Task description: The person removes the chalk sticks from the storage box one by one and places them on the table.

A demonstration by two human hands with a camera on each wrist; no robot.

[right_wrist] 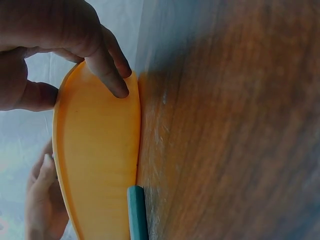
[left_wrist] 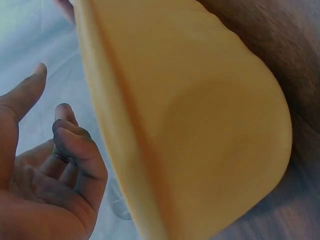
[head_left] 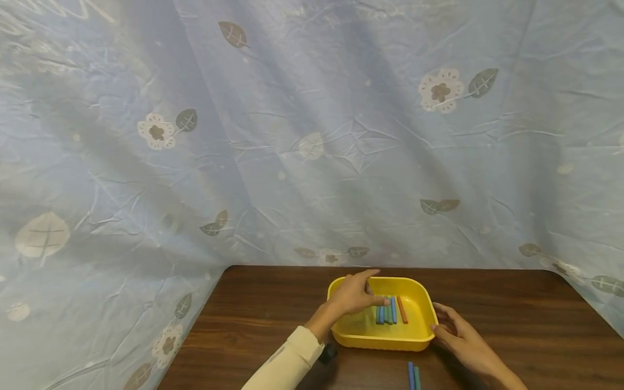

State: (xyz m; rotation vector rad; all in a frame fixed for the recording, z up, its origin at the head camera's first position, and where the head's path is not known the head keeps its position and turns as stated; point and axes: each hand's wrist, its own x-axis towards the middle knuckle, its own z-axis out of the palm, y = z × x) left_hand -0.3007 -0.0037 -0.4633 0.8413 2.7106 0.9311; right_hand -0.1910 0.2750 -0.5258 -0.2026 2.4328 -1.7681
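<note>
A yellow plastic tray (head_left: 351, 326) stands on the brown table, with several chalk-like sticks (head_left: 388, 314) in blue, green and red side by side inside it. My left hand (head_left: 353, 295) hovers over the tray's left part, its thumb reaching across the sticks' upper ends in the head view. In the left wrist view, that hand (left_wrist: 55, 165) has thumb and fingers apart, with nothing visible between them. At the right end, my right hand (head_left: 460, 338) grips the tray, thumb at the rim and fingertips (right_wrist: 117, 89) against the outer wall in the right wrist view.
Two more sticks, a blue one (head_left: 411, 375) and a green one (head_left: 416, 377), lie on the wooden table (head_left: 497, 303) in front of the tray. A small dark object (head_left: 329, 353) shows beside the left sleeve. Behind the table hangs a patterned pale blue cloth (head_left: 312, 206).
</note>
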